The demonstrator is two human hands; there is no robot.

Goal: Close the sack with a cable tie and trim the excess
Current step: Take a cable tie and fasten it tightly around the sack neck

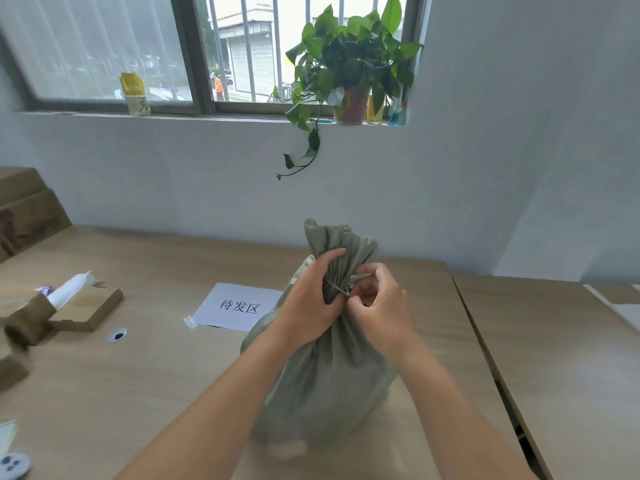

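A grey-green woven sack (325,386) stands upright on the wooden table (138,375), its mouth gathered into a bunched neck. My left hand (308,299) is wrapped around that neck from the left. A thin pale cable tie (337,289) loops around the neck just below my left fingers. My right hand (377,299) pinches the tie's end at the right side of the neck. The far side of the loop is hidden by the sack and my fingers.
A white paper label (239,306) with printed characters is taped to the table left of the sack. Cardboard boxes (83,306) and a paper roll lie at the left. A second table (561,358) adjoins on the right. A potted plant (349,71) sits on the windowsill.
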